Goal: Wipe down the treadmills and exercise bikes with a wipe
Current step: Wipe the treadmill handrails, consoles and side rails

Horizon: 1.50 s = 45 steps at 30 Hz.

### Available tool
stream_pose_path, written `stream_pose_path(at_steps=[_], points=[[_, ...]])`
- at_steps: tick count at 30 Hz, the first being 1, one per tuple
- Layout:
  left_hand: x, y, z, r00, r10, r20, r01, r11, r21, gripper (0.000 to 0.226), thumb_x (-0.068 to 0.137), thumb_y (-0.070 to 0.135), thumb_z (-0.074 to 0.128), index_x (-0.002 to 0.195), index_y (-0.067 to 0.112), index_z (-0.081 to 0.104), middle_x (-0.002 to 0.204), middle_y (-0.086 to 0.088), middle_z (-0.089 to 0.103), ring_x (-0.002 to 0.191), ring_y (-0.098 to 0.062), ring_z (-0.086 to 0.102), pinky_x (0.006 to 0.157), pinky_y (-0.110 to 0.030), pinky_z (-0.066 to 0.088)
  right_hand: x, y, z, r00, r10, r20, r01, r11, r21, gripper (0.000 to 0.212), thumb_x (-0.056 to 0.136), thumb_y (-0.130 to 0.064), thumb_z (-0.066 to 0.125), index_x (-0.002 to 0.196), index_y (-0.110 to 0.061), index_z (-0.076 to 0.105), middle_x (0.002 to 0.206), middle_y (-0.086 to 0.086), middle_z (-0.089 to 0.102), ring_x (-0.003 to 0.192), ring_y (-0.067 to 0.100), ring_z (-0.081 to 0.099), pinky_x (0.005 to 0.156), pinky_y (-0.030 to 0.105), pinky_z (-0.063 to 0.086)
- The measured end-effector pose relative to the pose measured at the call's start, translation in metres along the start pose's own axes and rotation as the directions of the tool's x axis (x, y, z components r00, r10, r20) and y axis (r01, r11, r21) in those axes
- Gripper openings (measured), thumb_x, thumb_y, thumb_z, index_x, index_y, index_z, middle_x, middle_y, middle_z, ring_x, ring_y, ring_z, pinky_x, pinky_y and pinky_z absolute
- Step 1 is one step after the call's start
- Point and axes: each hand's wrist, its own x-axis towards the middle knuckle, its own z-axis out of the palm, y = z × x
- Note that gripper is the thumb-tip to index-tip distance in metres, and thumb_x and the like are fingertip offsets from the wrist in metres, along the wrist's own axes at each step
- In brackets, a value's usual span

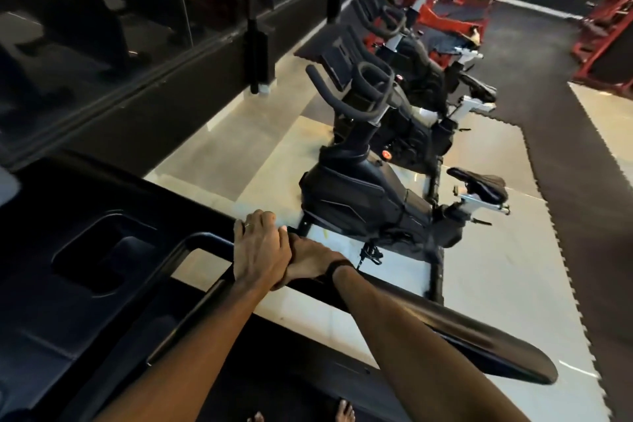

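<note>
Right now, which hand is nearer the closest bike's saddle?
Right. The right hand grips the treadmill handrail on the side facing the bike saddle. The left hand lies over it, further from the saddle, toward the treadmill console.

Dark glass panels (102,10) lined the left wall above a black ledge, pale floor tiles (496,250) met black interlocking rubber mats (565,164) at right, and red weight machines (599,38) stood in the dim far corner
</note>
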Motion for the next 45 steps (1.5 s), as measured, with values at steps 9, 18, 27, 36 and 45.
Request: stream_pose_path(at_steps=[9,18,27,36,45], points=[[0.001,0.000,0.000,0.999,-0.046,0.015,0.047,0.999,-0.021,0.023,0.096,0.029,0.053,0.103,0.008,0.059,0.101,-0.011,0.066,0.094,-0.031,0.063,0.107,-0.055,0.034,-0.065,0.008,0.079,0.811,-0.120,-0.572,-0.066,0.953,-0.294,0.099,0.091,-0.080,0.024,0.149,-0.001,0.037,0.153,0.021,0.041,0.144,0.039,0.036,0.115,0.058,0.033],[0.002,-0.004,-0.002,0.981,-0.190,0.037,0.193,0.963,-0.186,0.026,0.101,0.032,0.043,0.111,0.012,0.058,0.112,-0.006,0.065,0.103,-0.025,0.065,0.123,-0.051,0.006,-0.083,0.009,0.100,0.786,-0.201,-0.584,0.020,0.953,-0.301,0.085,0.103,-0.065,0.026,0.158,-0.001,0.014,0.166,0.021,0.006,0.154,0.034,0.003,0.122,0.048,0.006],[0.007,-0.003,-0.005,0.971,-0.237,0.033,0.235,0.920,-0.314,0.015,0.101,0.025,0.045,0.108,0.018,0.057,0.112,0.003,0.064,0.103,-0.018,0.064,0.122,-0.042,-0.012,-0.011,0.001,0.030,0.952,-0.129,-0.279,0.085,0.982,-0.167,0.081,0.080,-0.063,0.067,0.136,-0.011,0.043,0.136,0.009,0.053,0.126,0.029,0.051,0.106,0.040,0.042],[0.002,0.001,-0.007,0.993,-0.121,-0.010,0.116,0.969,-0.216,0.012,0.099,0.023,0.048,0.098,0.017,0.058,0.097,0.005,0.063,0.099,-0.015,0.062,0.122,-0.044,-0.010,-0.030,0.028,0.010,0.990,0.086,-0.109,-0.084,0.996,0.021,0.112,0.061,-0.102,0.032,0.132,-0.016,0.046,0.128,0.005,0.057,0.112,0.027,0.057,0.097,0.041,0.047],[0.006,0.001,-0.006,0.994,-0.112,-0.011,0.105,0.961,-0.256,0.031,0.098,0.034,0.032,0.098,0.018,0.059,0.099,0.007,0.064,0.102,-0.012,0.062,0.122,-0.042,-0.013,-0.068,0.009,0.061,0.939,-0.180,-0.292,0.073,0.936,-0.343,0.118,0.078,-0.074,0.055,0.155,0.005,0.013,0.161,0.028,0.013,0.151,0.044,0.011,0.123,0.051,0.008]])
